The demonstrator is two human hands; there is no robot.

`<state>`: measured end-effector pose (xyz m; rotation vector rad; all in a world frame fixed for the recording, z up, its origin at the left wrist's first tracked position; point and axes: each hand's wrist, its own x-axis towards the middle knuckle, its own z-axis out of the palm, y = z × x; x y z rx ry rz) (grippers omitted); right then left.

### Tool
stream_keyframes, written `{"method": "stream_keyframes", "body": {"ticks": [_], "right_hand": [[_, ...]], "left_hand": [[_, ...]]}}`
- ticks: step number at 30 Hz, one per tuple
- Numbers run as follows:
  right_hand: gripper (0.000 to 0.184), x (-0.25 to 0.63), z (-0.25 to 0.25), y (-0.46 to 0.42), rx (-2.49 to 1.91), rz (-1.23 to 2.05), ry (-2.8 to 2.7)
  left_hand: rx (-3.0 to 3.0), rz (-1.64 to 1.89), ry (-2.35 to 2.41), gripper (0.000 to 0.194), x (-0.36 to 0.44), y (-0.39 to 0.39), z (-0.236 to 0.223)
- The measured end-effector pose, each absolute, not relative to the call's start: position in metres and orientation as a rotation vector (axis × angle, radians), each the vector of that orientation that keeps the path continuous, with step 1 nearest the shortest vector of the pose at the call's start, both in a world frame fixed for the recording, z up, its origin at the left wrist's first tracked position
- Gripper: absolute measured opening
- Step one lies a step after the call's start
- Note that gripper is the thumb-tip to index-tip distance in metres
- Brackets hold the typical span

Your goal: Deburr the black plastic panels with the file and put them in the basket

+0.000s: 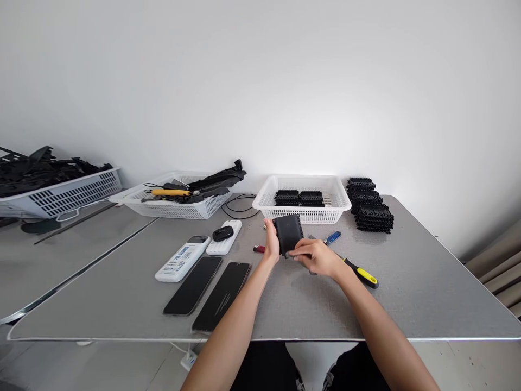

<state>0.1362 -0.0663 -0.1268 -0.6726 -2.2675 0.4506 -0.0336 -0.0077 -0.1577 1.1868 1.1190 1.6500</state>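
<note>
My left hand [272, 241] is closed around the left side of a flat black plastic part [289, 232] with toothed edges, holding it tilted above the table. The fingers of my right hand [315, 256] are pinched together at the part's lower edge. A small greyish tip shows at those fingertips, but what they hold is mostly hidden. Beneath and beside my right hand lie a yellow-and-black handled tool [364, 276] and a blue object [332, 237]. A dark red object [259, 248] lies by my left wrist.
Behind my hands a white basket [301, 216] holds black parts, with stacks of similar parts [372, 212] to its right. Leftward are another basket [175, 210], a grey basket [77, 191], two phones [193, 285], white power banks [183, 260], a black case [223, 233] and a cable [240, 210].
</note>
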Motion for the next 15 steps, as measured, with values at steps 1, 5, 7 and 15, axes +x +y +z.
{"method": "stream_keyframes", "body": {"ticks": [1,5,7,15], "right_hand": [[0.026,0.138,-0.125,-0.065,-0.703,0.431,-2.131],[0.029,0.141,-0.128,-0.058,-0.982,0.225,-1.674],[0.031,0.141,-0.132,-0.054,-1.105,0.172,-1.594],[0.031,0.131,-0.138,-0.051,-1.033,0.181,-1.752]], "left_hand": [[1.168,1.641,1.103,0.083,-0.031,-0.008,-0.157],[1.083,1.563,0.983,0.081,-0.013,-0.018,-0.154],[1.083,1.504,0.954,0.084,-0.004,-0.024,-0.152],[1.279,1.430,0.826,0.082,0.013,-0.029,-0.163]]}}
